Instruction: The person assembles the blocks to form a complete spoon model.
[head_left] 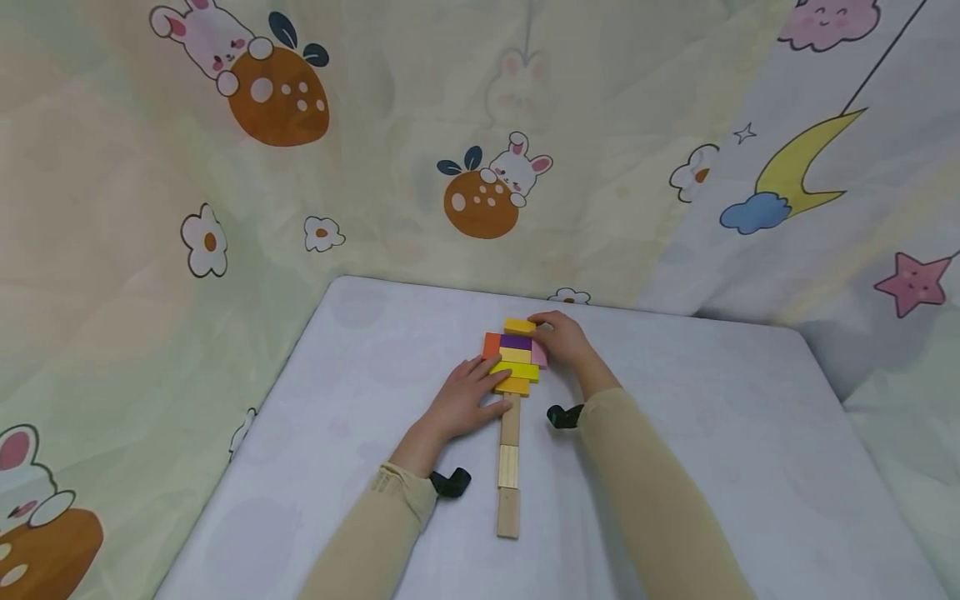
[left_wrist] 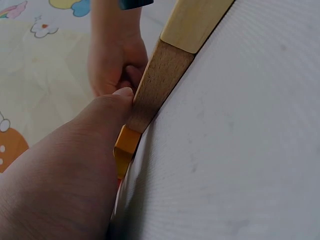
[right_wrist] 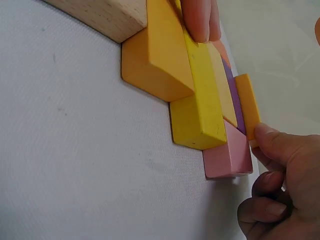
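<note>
At the far end of a flat row of wooden blocks, my right hand pinches an orange-yellow block between thumb and fingers, against the purple block. Around the purple one lie an orange-red block, a pale yellow block and a pink block. Nearer to me come a bright yellow block and an amber block. My left hand rests spread on the left side, fingertips touching the coloured blocks and thumb beside the nearest plain wood block.
Two more plain blocks, a striped one and a smooth one, continue the column toward me. Everything lies on a white-covered table. A cartoon-printed curtain hangs behind the table's back edge.
</note>
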